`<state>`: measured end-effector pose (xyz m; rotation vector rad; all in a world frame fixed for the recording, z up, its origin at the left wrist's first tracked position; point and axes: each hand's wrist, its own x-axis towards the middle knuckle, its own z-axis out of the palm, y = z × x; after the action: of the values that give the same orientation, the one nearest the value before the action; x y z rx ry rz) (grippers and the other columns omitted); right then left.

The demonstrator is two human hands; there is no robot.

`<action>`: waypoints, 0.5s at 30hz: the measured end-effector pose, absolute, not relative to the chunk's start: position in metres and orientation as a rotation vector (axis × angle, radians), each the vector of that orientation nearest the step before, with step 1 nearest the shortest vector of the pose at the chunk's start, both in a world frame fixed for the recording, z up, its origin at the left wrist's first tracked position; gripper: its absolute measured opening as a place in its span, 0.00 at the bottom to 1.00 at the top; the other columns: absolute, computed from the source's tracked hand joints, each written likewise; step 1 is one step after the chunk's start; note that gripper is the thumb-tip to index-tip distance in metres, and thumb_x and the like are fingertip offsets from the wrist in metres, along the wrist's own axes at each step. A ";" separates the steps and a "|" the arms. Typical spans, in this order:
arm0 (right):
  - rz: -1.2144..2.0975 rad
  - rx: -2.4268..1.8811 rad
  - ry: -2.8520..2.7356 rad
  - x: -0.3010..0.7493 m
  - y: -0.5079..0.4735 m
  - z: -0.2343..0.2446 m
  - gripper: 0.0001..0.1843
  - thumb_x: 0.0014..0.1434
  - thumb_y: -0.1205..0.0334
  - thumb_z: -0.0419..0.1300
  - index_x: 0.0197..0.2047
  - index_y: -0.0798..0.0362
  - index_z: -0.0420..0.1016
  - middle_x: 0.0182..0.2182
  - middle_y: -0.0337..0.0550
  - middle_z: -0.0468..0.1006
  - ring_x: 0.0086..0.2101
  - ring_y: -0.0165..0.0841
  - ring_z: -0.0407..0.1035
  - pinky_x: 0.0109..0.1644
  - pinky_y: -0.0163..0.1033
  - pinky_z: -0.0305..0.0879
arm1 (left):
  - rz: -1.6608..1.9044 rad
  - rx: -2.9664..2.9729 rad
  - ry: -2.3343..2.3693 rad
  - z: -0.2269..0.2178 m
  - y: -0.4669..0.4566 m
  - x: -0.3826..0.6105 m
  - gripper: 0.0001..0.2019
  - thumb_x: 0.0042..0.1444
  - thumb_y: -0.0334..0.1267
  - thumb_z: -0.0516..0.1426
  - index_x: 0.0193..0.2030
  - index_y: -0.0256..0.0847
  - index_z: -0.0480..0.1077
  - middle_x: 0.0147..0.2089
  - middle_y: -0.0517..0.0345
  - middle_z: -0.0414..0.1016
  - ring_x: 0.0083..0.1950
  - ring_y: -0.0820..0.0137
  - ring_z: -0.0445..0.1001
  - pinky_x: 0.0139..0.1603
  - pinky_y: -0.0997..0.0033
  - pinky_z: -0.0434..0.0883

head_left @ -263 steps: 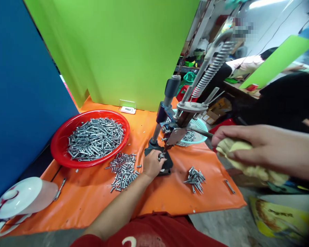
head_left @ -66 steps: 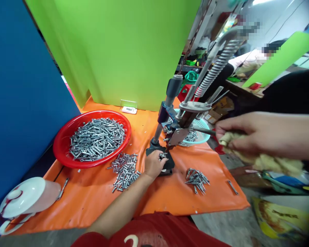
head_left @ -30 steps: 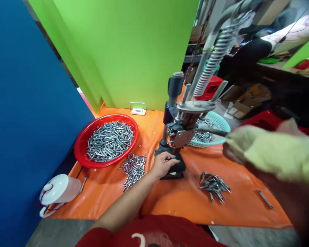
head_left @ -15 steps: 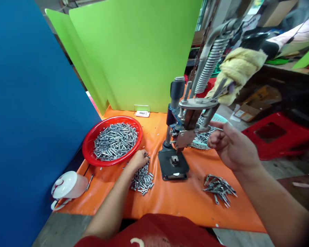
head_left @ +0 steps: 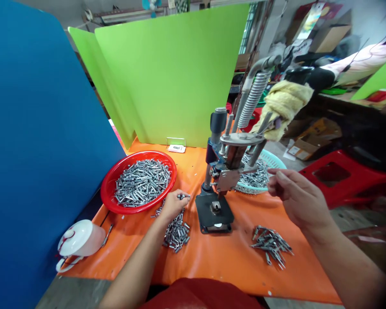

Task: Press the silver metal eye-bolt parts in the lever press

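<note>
My left hand [head_left: 175,203] is closed around several small metal sleeves [head_left: 181,196], just above a loose pile of metal sleeves [head_left: 177,234] on the orange table cover. Right of it stands a hand press [head_left: 229,180] with a small metal holder [head_left: 215,206] on its black base plate. My right hand [head_left: 296,194] hovers to the right of the press, fingers curled and thumb against the index finger. Whether anything sits in that pinch I cannot make out. Below it lies a pile of longer metal pins [head_left: 272,244].
A red basin [head_left: 107,193] full of metal sleeves stands at the left. Behind the press is a pale turquoise basket [head_left: 278,161] of metal parts. A white lidded mug [head_left: 83,238] sits by the blue panel [head_left: 35,128]. Yellow cloth [head_left: 286,105] wraps the press lever.
My left hand has risen slightly off the pile, with sleeves now showing in its fingers. My right hand has moved a little away from the press, its index finger drawn in. The view has shifted slightly.
</note>
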<state>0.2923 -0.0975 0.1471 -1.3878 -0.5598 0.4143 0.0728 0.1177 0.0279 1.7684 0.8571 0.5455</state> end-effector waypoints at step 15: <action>0.528 -1.109 -0.860 0.301 -0.015 0.292 0.21 0.42 0.52 0.66 0.35 0.55 0.67 0.26 0.39 0.69 0.25 0.26 0.63 0.28 0.34 0.65 | 0.997 1.621 0.519 0.186 0.066 0.110 0.08 0.47 0.39 0.61 0.30 0.36 0.74 0.24 0.59 0.71 0.25 0.76 0.64 0.25 0.78 0.63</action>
<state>0.3014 -0.0147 0.2922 -1.1088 -0.8595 0.5283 0.1104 0.0659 0.1858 1.6213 0.5191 0.9966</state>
